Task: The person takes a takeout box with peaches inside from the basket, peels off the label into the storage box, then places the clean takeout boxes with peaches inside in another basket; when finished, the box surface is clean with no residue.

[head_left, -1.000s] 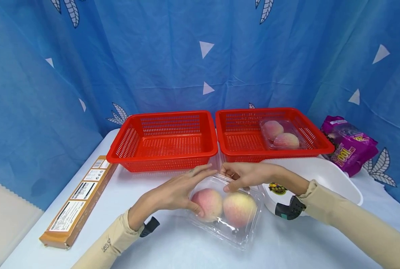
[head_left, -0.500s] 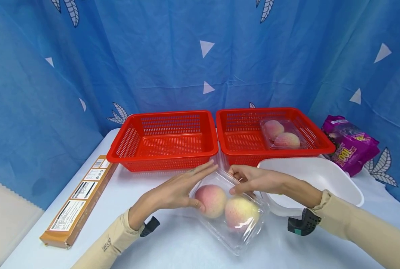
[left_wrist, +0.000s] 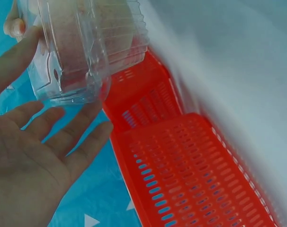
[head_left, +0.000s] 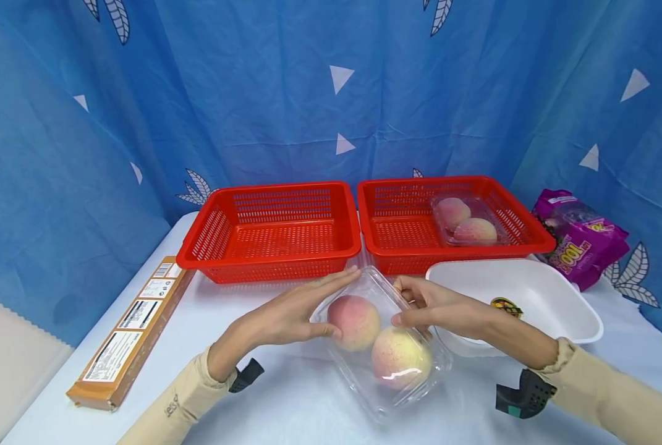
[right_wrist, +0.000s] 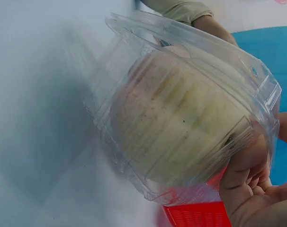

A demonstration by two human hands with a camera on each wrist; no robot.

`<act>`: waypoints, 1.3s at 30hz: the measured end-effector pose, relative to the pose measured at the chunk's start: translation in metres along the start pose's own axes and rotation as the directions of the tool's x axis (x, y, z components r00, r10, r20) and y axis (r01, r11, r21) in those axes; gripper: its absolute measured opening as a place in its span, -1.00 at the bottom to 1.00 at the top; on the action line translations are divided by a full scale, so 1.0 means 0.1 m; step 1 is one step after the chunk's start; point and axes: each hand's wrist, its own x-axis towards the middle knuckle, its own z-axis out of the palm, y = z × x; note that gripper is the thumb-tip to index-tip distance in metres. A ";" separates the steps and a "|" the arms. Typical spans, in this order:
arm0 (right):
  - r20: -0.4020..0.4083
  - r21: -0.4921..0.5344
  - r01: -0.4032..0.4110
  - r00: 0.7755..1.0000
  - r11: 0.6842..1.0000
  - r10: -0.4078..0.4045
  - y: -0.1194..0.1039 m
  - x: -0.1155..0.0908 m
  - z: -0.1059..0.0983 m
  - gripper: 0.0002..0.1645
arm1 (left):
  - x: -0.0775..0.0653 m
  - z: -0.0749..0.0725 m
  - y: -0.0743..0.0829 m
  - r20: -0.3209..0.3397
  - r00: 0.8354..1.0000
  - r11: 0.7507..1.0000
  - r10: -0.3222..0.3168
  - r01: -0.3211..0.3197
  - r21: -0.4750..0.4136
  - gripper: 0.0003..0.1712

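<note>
A clear plastic clamshell box (head_left: pixel 358 386) is held tilted above the white table, between my two hands. Inside it sit two peaches, a pink one (head_left: pixel 355 322) and a yellower one (head_left: pixel 401 358). My right hand (head_left: pixel 444 309) pinches the box's far right edge; in the right wrist view, curled fingers (right_wrist: pixel 250 168) lie against the clear wall. My left hand (head_left: pixel 283 318) lies along the left side, its fingers straight and thumb near the pink peach. In the left wrist view that hand's fingers (left_wrist: pixel 70 135) are spread beside the box (left_wrist: pixel 67 99).
Two red baskets stand at the back; the left one (head_left: pixel 269 262) is bare inside, the right one (head_left: pixel 414 252) holds another box of peaches (head_left: pixel 475 231). A white tub (head_left: pixel 536 296) with a round label, a purple bag (head_left: pixel 581 247) and a long brown carton (head_left: pixel 133 334) flank them.
The box has turned clockwise, its far edge swinging right. My right hand has moved rightward with it. My left hand has stayed nearly in place.
</note>
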 end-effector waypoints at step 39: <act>-0.190 0.241 0.113 0.980 0.964 -0.067 -0.13 -0.21 -0.03 -0.64 | -0.04 -0.24 -0.02 -0.326 0.945 0.996 0.014 -0.042 -0.076 -0.44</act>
